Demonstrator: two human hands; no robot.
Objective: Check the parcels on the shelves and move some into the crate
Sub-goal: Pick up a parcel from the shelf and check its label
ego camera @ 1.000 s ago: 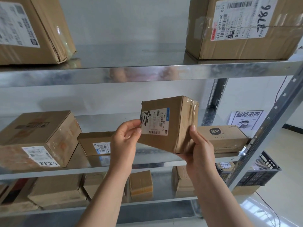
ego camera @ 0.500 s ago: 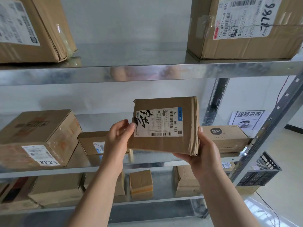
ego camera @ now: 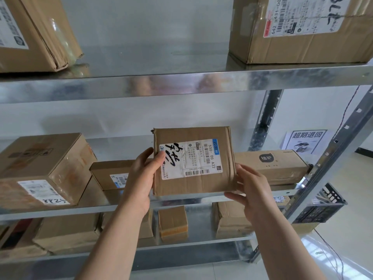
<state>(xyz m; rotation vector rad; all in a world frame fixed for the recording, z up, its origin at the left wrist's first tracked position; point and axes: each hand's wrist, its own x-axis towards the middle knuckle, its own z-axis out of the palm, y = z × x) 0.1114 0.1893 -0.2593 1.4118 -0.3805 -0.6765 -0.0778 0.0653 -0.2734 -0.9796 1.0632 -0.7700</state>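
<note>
Metal shelves (ego camera: 181,81) behind — left hand (ego camera: 141,178), right hand (ego camera: 254,195) hold parcel (ego camera: 193,184).

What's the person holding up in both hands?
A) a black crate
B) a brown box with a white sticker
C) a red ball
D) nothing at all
B: the left hand and right hand grip a brown box by its sides in front of the shelves, with its white sticker facing the camera.
</note>
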